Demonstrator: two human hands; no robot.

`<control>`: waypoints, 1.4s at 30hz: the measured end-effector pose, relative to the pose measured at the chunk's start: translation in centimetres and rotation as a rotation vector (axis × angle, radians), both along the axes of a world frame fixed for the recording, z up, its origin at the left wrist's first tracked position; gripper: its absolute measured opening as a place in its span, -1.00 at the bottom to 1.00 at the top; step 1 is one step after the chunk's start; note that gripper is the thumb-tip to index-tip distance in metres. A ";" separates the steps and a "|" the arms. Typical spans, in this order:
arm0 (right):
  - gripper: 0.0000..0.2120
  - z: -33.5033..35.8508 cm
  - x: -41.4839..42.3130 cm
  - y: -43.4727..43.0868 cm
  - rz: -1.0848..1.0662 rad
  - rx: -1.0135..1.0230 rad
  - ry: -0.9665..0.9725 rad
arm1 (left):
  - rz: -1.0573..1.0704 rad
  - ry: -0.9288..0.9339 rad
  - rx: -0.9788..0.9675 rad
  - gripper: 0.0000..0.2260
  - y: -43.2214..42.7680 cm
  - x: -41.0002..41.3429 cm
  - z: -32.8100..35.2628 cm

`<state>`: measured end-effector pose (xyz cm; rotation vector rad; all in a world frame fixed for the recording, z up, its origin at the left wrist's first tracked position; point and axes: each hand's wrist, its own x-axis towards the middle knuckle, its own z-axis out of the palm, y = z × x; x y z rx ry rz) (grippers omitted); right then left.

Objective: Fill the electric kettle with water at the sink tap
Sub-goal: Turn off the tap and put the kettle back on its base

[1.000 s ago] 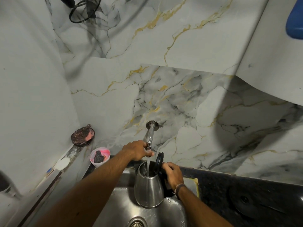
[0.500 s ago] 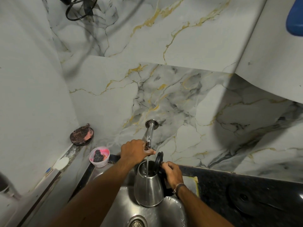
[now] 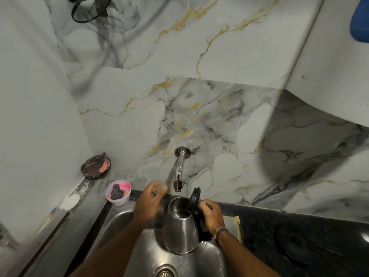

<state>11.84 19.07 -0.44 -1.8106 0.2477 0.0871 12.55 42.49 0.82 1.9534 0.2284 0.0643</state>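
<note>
A steel electric kettle (image 3: 180, 231) stands in the steel sink (image 3: 119, 220) with its black lid (image 3: 194, 198) flipped up and some water inside. My right hand (image 3: 210, 213) grips the kettle's black handle. The chrome tap (image 3: 179, 168) comes out of the marble wall just above the kettle; no water stream shows under it. My left hand (image 3: 148, 200) is blurred, just left of and below the tap's handle, off it, with loosely curled fingers and nothing in them.
A pink tub (image 3: 118, 192) with a dark scrubber sits at the sink's back left corner, a round soap dish (image 3: 96, 165) behind it on the ledge. Black counter (image 3: 289, 234) runs right of the sink, carrying the kettle's round base (image 3: 295, 241). The drain (image 3: 165, 271) is below.
My left hand has come off the tap handle and dropped left. The water stream into the kettle has stopped. The kettle and my right hand stay put.
</note>
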 end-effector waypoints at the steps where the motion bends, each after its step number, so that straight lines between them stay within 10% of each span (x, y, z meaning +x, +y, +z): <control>1: -0.62 0.1 -0.3 -0.3 0.000 0.008 0.000 | -0.032 0.053 -0.081 0.03 0.3 -1.5 -1.7; 7: -0.72 0.4 -2.4 -1.8 0.026 0.055 -0.036 | -0.292 0.186 0.001 0.58 -1.9 -7.8 -8.1; 12: -0.83 0.6 -4.1 -3.3 0.086 0.069 -0.037 | -0.202 0.040 -0.067 0.18 -5.6 -9.1 -8.8; 18: -0.75 2.3 -5.1 -6.3 0.087 0.046 -0.039 | -0.131 0.040 -0.082 0.32 -9.0 -10.2 -8.0; 25: -0.53 4.5 -5.6 -11.7 0.137 -0.046 0.133 | -0.057 -0.034 -0.002 -0.02 -14.9 -12.5 -5.0; 35: -0.36 8.2 -8.5 -23.3 0.162 -0.458 0.238 | 0.022 -0.034 0.091 0.32 -29.6 -16.7 -3.1; 42: -0.17 7.7 -8.6 -33.0 0.211 -0.369 0.192 | 0.044 -0.013 0.108 0.32 -39.3 -17.1 -3.2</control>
